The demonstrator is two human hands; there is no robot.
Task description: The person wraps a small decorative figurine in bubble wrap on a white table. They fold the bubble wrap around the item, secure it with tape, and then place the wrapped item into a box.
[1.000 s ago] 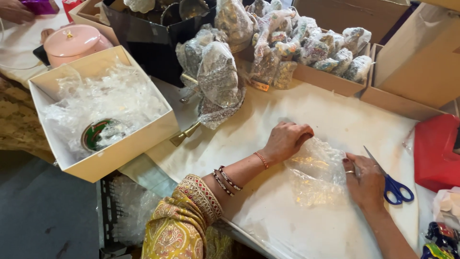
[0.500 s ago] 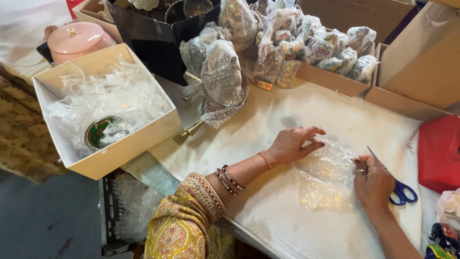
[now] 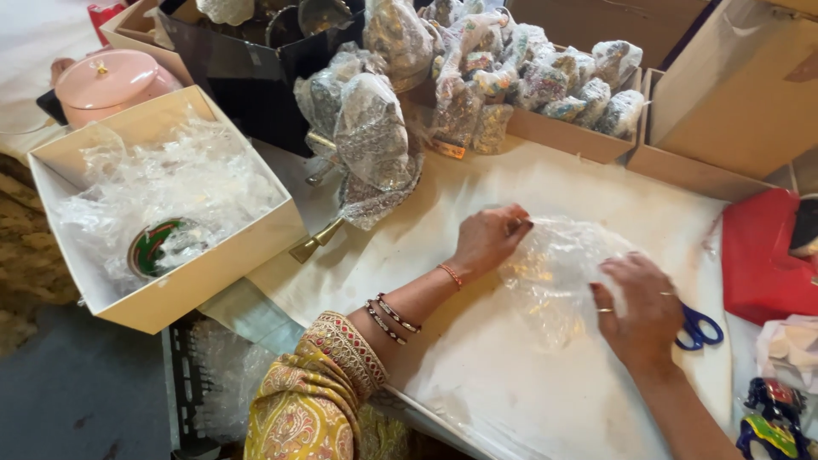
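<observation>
1. Since half a second ago the left hand (image 3: 490,238) has curled its fingers shut on the far-left edge of the bubble wrap (image 3: 558,277), where before they lay spread and flat; the right hand (image 3: 643,311) has slid up onto the wrap's right side, so it now hides more of the blue-handled scissors (image 3: 699,328).
2. The bubble wrap lies on the white sheet covering the bench (image 3: 528,392), between the two hands, humped in the middle as though its edges are being drawn up and in. Whether anything sits inside it cannot be told.
3. By the look of it, the wrapping is part done: the sheet is gathered but not closed, and nothing seals it yet.
4. Many finished bundles (image 3: 545,81) already fill the cardboard tray at the back of the bench, and a larger wrapped bundle (image 3: 371,136) stands nearer.
5. The open white box (image 3: 213,255) on the left holds loose wrap and a round green-rimmed item (image 3: 158,247).
6. Left hand: wrist bent, forearm reaching across from the lower left, fingers pinched together on the wrap.
7. Right hand: palm down, fingers bent and slightly apart, pressing on the wrap, not clamped.
</observation>
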